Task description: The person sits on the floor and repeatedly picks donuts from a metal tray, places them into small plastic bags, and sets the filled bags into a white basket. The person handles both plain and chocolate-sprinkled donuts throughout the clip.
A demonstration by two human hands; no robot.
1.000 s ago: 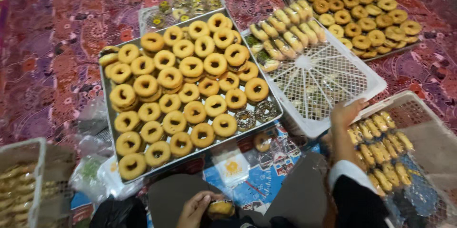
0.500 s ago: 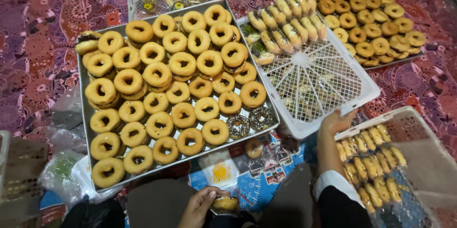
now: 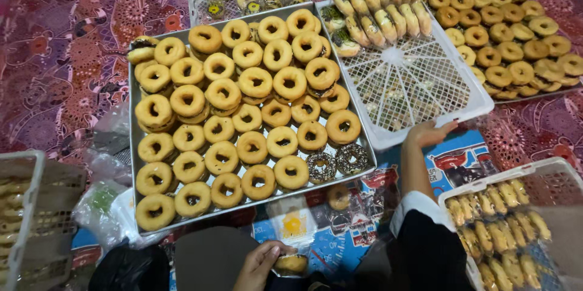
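Golden-brown and round, a single plain ring doughnut [image 3: 291,263] sits in the left hand [image 3: 262,265], fingers curled about it, low at the near edge of the patterned maroon floor cloth [image 3: 54,54]. The right hand [image 3: 430,133] lies farther out, fingers spread and resting on the near rim of the white plastic lattice tray [image 3: 419,87], holding nothing else.

From the left hand, the big square grey metal tray [image 3: 135,163] lies straight ahead and a little leftward, its near edge just beyond the fingers; the left hand is the nearer one to it. One loose doughnut [image 3: 338,196] lies on the printed blue sheet [image 3: 461,163] between that tray and the hands.

Counted: the metal tray carries roughly thirty-odd plain rings, some stacked, plus two dark sprinkled doughnuts [image 3: 337,162] at its near right corner. The lattice tray holds about a dozen oblong filled buns [image 3: 379,11], long axes running away from the person, along its far edge. A far-right tray [image 3: 516,93] bears some thirty darker rings. White baskets [image 3: 540,172] near right and near left hold oblong pastries, too crowded to count.
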